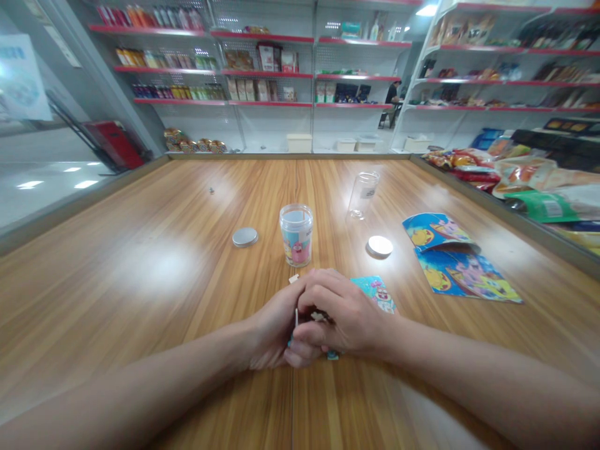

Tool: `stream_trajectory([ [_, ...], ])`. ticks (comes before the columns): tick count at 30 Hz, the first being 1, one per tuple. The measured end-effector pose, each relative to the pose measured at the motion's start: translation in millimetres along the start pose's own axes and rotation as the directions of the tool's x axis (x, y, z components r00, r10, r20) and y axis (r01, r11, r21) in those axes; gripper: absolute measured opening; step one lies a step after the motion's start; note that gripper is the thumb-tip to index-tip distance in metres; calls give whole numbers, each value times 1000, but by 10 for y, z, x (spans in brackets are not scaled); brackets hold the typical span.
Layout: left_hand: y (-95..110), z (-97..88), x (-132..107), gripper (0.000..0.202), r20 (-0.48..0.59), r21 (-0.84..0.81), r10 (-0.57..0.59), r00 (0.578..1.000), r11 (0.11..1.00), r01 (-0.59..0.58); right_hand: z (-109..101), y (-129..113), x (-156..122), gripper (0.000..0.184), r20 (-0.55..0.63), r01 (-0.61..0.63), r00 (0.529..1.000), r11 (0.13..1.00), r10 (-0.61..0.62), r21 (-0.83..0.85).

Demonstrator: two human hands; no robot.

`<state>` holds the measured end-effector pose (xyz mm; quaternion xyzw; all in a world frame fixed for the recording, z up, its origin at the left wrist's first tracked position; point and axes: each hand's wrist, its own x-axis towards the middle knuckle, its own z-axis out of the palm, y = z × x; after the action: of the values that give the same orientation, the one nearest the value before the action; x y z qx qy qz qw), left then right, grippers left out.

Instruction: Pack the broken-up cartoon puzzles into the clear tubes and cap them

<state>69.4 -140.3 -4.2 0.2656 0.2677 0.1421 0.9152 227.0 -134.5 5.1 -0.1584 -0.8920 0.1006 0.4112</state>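
Two bare hands are meeting near the front edge of a wooden table (140, 262) in a shop. The left hand (274, 325) and right hand (342, 319) are pressing together, fingers curled narrow around a small bundle of puzzle pieces (319, 317); only slivers of white and blue are showing between the fingers, so what exactly each hand is gripping can't be told. A loose white piece (294, 279) is lying just beyond the knuckles. A printed card (379, 294) w/ a cartoon picture is peeking out from under the right hand, touching it.

Just behind the hands, toward the table's middle, a clear jar (296, 234) w/ a cartoon label is standing upright, lid off. A silver lid (245, 237) is lying flat to its left, near but apart. A white lid (379, 246) is resting to the right, and an empty clear jar (362, 195) is standing farther back toward the far edge. Two cartoon sheets (462, 262) are lying overlapped by the right edge.

Beyond the right edge, snack bags (529, 181) are piling up; shelves (262, 75) of goods are lining the back wall.
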Motion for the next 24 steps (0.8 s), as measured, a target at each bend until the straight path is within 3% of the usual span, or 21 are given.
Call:
stream_trajectory([
  [4, 22, -58, 14, 32, -86, -111, 157, 984, 980, -166, -244, -95, 127, 48, 79, -118, 989, 986, 128, -117],
  [7, 82, -116, 0, 31, -50, -163, 199, 979, 965, -205, -502, -148, 124, 69, 147, -302, 915, 880, 375, -367],
  [9, 129, -148, -26, 31, -10, -179, 253, 967, 951, -250, -566, -152, 31, 93, 219, -307, 860, 810, 461, -499],
  [11, 166, -170, -55, 32, 9, -183, 297, 955, 939, -291, -505, -135, -99, 111, 262, -266, 841, 784, 473, -561],
  [13, 184, -179, -76, 31, -13, -172, 326, 945, 930, -324, -367, -109, -205, 103, 281, -277, 824, 782, 492, -558],
  [17, 177, -167, -71, 26, -50, -128, 380, 923, 914, -384, -142, -48, -254, 81, 236, -313, 840, 793, 488, -522],
  [21, 177, -152, -43, 16, -75, -112, 409, 910, 903, -415, -98, 7, -224, 65, 191, -349, 851, 799, 489, -490],
  [24, 197, -150, -38, 20, -67, -150, 397, 915, 903, -403, -87, 21, -214, 53, 181, -359, 852, 801, 491, -478],
])
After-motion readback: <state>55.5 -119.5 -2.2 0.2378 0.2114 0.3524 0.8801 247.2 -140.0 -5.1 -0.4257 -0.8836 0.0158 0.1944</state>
